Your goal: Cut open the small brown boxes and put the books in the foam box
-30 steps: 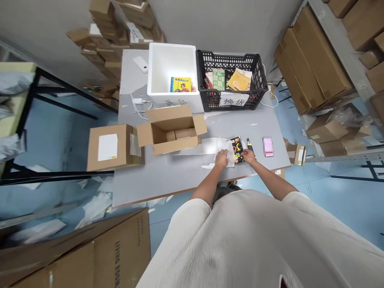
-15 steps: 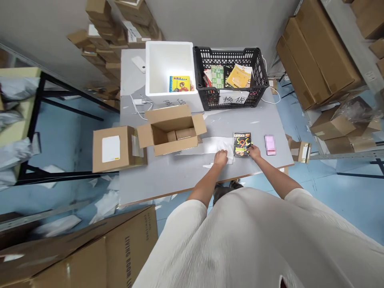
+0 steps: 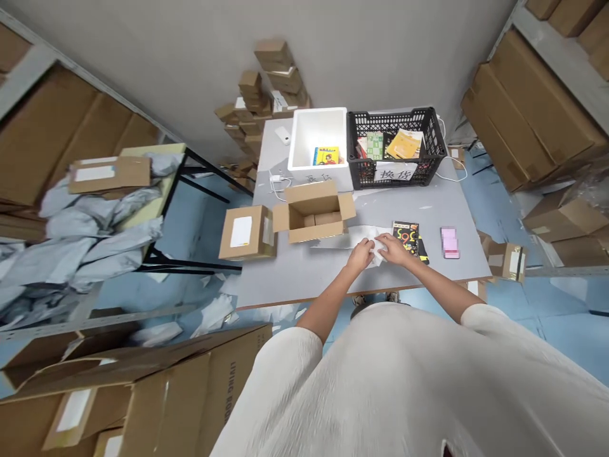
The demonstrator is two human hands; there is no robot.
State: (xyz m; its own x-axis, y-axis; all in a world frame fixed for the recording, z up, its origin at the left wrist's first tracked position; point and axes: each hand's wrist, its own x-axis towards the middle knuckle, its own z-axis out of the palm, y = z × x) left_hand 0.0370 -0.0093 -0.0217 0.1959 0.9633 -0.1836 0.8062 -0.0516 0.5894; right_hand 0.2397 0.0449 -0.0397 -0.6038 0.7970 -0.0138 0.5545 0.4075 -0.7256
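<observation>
A thin white wrapping sheet (image 3: 343, 238) lies crumpled on the grey table, its right end bunched between my hands. My left hand (image 3: 361, 255) pinches that bunched part with curled fingers. Close beside it, my right hand (image 3: 392, 249) also has its fingers closed on the white sheet. Just past my right hand is a black book (image 3: 406, 233) with large colourful "365" digits, partly covered by the hand. By the book's lower right edge lies a small black and yellow object (image 3: 423, 252) whose kind I cannot make out.
An open cardboard box (image 3: 316, 219) stands left of the sheet, beside a closed, labelled carton (image 3: 245, 233). Behind are a white foam bin (image 3: 318, 119) and a black crate (image 3: 397, 171) holding books. A pink-screened phone (image 3: 450, 243) lies at right. Grey parcels (image 3: 73, 251) fill the left-hand table.
My right hand has left the book's corner and moved left onto the white sheet, near my left hand. The black and yellow object now lies beside the book. My view has swung left.
</observation>
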